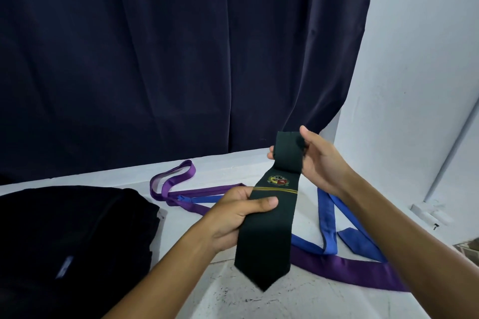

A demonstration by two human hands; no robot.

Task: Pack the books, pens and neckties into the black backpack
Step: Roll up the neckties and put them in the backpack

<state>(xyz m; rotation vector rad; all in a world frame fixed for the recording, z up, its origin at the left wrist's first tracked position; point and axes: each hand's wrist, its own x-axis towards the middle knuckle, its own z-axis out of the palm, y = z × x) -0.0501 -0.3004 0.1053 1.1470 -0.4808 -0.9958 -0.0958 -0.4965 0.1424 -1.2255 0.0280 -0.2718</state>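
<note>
Curtain [168, 54] fills the back, white table [298, 298] under everything; backpack [72, 235] lies flat at the left, well apart from our hands; we can't tell whether its zip is open, it reads as one dark mass; no books or pens visible.

Purple tie [350, 268] and blue tie [328, 225] lie loose on the table, crossing each other under and behind our hands; dark tie [269, 230] is off the table, held up between both hands, crest and gold stripe facing us, pointed wide end hanging free just over the table.

Risks as we judge them: the hanging wide end could drag over the purple tie and pull it toward the edge when we swing left; the fold at the top is loose, so it could spring open if the right thumb lets go before the left takes over; the purple and blue ties are crossed, so lifting one may haul the other along; if the backpack is in fact closed, we arrive with both hands full.

Grip: left hand [241, 217] curled round the dark tie just below the stripe, thumb across the front, fingers behind; right hand [316, 160] pinches the folded narrow end, thumb on top, fingers wrapped behind the fold; neither hand touches the table.
</note>
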